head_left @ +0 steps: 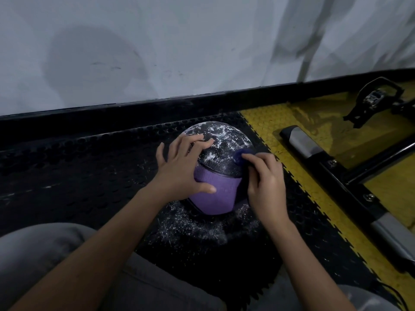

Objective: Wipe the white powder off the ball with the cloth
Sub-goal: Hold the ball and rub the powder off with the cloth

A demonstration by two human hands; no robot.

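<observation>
Centre of the frame: the black-and-purple textured ball (221,151), speckled with white powder, sits on the black studded rubber floor mat (89,176). The left hand (182,169) presses on it, fingers spread. The right hand (267,187) pinches the small dark blue cloth (239,157) against the ball's right side.

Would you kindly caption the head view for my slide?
Left hand steadies the powder-flecked ball on a black mat while the right hand presses a dark cloth to it.

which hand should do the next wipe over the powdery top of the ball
Right. The right hand pinches the cloth against the ball, beside the powder on its top; the left hand has no cloth and rests spread on the ball, steadying it.
</observation>
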